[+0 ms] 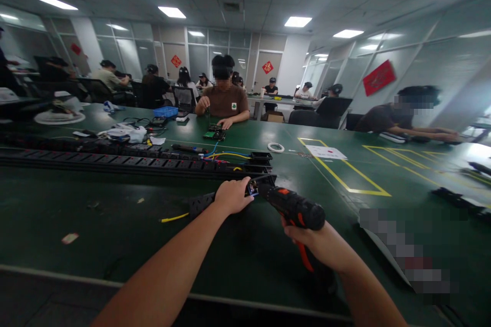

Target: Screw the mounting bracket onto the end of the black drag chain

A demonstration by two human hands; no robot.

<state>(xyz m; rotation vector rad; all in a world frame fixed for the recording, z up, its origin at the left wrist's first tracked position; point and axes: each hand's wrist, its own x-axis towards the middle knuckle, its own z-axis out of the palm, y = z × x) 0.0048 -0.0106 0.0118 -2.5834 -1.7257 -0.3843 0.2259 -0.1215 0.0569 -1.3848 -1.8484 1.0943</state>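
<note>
My right hand [312, 240] is wrapped round the grip of a black and orange cordless drill [295, 207]. The drill's nose points left and away, towards a small circuit board [252, 187] by my left fingertips; whether its bit touches anything I cannot make out. My left hand [232, 196] is closed on a black power strip [201, 204], holding it near the end with the board. A yellow wire [174, 218] sticks out to the left of this strip. Behind my hands lie long black socket strips [115, 162] with coloured wires at their right end.
A roll of white tape [275, 147] and a paper sheet [326, 152] lie on the green table [126, 225], near yellow tape outlines. Across it a person [226, 97] handles green circuit boards [215, 134]. A blue basket [165, 112] stands at the back. A laptop-like slab [387, 250] is at right.
</note>
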